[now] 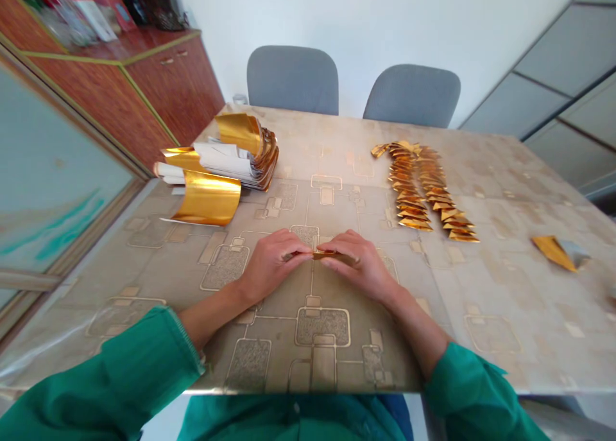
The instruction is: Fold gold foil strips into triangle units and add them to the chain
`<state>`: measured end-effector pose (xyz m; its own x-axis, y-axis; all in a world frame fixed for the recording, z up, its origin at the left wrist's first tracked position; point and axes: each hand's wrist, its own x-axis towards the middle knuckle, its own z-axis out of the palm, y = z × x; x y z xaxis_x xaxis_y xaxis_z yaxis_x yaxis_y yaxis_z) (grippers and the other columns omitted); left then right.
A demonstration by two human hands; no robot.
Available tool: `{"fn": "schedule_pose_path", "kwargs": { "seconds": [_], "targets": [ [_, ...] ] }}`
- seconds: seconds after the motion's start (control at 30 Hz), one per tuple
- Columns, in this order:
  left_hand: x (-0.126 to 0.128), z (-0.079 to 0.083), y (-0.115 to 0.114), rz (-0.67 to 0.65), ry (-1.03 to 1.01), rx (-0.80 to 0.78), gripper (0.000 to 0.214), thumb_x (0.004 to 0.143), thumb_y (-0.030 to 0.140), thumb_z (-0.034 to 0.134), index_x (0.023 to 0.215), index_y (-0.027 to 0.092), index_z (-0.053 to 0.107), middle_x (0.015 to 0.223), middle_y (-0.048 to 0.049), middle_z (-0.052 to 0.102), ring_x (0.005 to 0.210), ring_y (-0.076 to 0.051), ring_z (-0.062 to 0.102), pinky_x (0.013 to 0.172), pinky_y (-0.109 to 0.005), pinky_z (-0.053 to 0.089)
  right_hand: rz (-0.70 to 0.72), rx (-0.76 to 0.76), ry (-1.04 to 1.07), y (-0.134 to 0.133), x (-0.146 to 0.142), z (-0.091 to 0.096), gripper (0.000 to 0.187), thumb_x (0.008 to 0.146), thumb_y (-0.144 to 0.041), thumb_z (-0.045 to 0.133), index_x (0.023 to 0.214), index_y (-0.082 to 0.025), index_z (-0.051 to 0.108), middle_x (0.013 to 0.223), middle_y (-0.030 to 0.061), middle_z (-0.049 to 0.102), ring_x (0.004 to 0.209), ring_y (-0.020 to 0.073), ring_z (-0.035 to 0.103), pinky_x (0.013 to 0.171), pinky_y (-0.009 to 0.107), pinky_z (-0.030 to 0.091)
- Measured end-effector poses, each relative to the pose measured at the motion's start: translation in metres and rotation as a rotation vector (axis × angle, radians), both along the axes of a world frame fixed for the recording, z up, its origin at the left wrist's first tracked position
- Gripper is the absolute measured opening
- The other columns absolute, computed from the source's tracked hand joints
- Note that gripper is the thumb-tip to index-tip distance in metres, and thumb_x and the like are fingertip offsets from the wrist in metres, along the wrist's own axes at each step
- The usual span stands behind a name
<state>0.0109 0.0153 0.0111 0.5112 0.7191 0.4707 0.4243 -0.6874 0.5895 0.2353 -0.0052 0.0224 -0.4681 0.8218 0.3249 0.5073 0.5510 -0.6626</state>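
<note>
Between my two hands is a narrow folded piece of gold foil paper [326,256], held just above the table near its front middle. My left hand [275,259] pinches its left end between thumb and fingers. On the other end, my right hand [359,261] closes with thumb below and fingers on top, covering much of the paper. To the left lies a stack of gold and white sheets [245,155], with one curled gold sheet [212,198] at its front. Two rows of folded gold paper pieces [409,187] lie at the right.
A patterned cloth [317,364] covers the table. A single gold and silver piece [558,251] lies at far right. Two grey chairs [292,78] stand behind the table. A wooden cabinet [168,81] with bags on top is at the back left.
</note>
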Motion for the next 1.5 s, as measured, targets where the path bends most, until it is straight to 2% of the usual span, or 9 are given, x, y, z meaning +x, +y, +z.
{"fn": "schedule_pose_path", "kwargs": {
  "seconds": [0.13,0.3,0.47,0.67,0.77,0.9,1.07,1.23,1.5],
  "targets": [
    [0.000,0.002,0.000,-0.017,-0.005,-0.074,0.024,0.095,0.036,0.061,0.084,0.020,0.075,0.072,-0.0015,0.069,0.069,-0.014,0.061,0.066,-0.026,0.045,-0.024,-0.020,0.026,0.001,0.001,0.001,0.028,0.098,-0.040,0.054,0.088,-0.025,0.076,0.077,0.0019,0.071,0.076,0.0144,0.061,0.075,0.029,0.045],
    [-0.003,0.009,0.005,-0.030,-0.034,-0.261,0.019,0.092,0.033,0.063,0.090,0.020,0.077,0.078,-0.0023,0.073,0.071,-0.014,0.065,0.067,-0.026,0.047,-0.096,-0.103,0.171,0.002,0.011,0.001,0.028,0.093,-0.045,0.061,0.084,-0.025,0.077,0.073,0.0014,0.071,0.068,0.0138,0.061,0.066,0.027,0.046],
    [-0.004,0.010,0.006,-0.025,-0.095,-0.303,0.017,0.089,0.031,0.064,0.089,0.020,0.077,0.078,-0.0025,0.073,0.071,-0.015,0.065,0.068,-0.026,0.049,-0.107,-0.100,0.165,0.000,0.010,0.004,0.029,0.093,-0.047,0.060,0.084,-0.025,0.077,0.069,0.0009,0.069,0.065,0.0134,0.059,0.065,0.026,0.046],
    [0.004,0.002,-0.001,0.226,-0.357,-0.393,0.017,0.086,0.033,0.066,0.093,0.017,0.068,0.083,-0.0023,0.072,0.070,-0.013,0.065,0.065,-0.024,0.051,-0.274,0.106,0.152,-0.003,-0.005,0.002,0.021,0.093,-0.031,0.058,0.084,-0.021,0.075,0.070,0.0023,0.067,0.066,0.0142,0.058,0.062,0.026,0.044],
    [0.010,0.002,-0.009,0.177,-0.424,-0.531,0.021,0.086,0.037,0.066,0.086,0.016,0.064,0.076,-0.0011,0.068,0.065,-0.012,0.063,0.061,-0.023,0.052,-0.374,0.178,0.152,-0.006,-0.012,0.000,0.019,0.093,-0.026,0.057,0.086,-0.021,0.074,0.073,0.0033,0.067,0.067,0.0140,0.059,0.063,0.027,0.046],
    [0.017,0.002,-0.017,-0.026,-0.466,-0.766,0.029,0.084,0.043,0.067,0.094,0.016,0.067,0.085,-0.0043,0.071,0.075,-0.015,0.069,0.073,-0.029,0.058,-0.314,0.230,0.099,-0.011,-0.019,-0.004,0.018,0.095,-0.026,0.056,0.092,-0.023,0.073,0.080,0.0044,0.069,0.077,0.0157,0.062,0.070,0.028,0.049],
    [0.019,0.001,-0.016,0.022,-0.638,-0.899,0.033,0.081,0.045,0.073,0.087,0.015,0.063,0.096,-0.0057,0.071,0.086,-0.016,0.069,0.082,-0.030,0.059,-0.188,0.194,0.093,-0.014,-0.024,-0.008,0.015,0.096,-0.025,0.054,0.098,-0.024,0.069,0.092,0.0051,0.068,0.087,0.0161,0.063,0.077,0.029,0.052],
    [0.019,0.003,-0.016,0.047,-0.661,-0.862,0.031,0.081,0.043,0.073,0.085,0.015,0.063,0.089,-0.0029,0.069,0.083,-0.014,0.066,0.079,-0.027,0.057,-0.089,0.112,0.134,-0.015,-0.027,-0.006,0.012,0.093,-0.026,0.057,0.104,-0.022,0.062,0.098,0.0053,0.067,0.086,0.0161,0.062,0.077,0.030,0.051],
    [0.019,0.004,-0.018,0.007,-0.589,-0.829,0.029,0.083,0.042,0.071,0.084,0.016,0.059,0.084,-0.0009,0.064,0.081,-0.014,0.063,0.079,-0.028,0.057,-0.177,-0.072,0.204,-0.017,-0.028,-0.002,0.016,0.093,-0.032,0.057,0.103,-0.020,0.061,0.095,0.0036,0.066,0.076,0.0128,0.060,0.071,0.026,0.049]
  ]
}}
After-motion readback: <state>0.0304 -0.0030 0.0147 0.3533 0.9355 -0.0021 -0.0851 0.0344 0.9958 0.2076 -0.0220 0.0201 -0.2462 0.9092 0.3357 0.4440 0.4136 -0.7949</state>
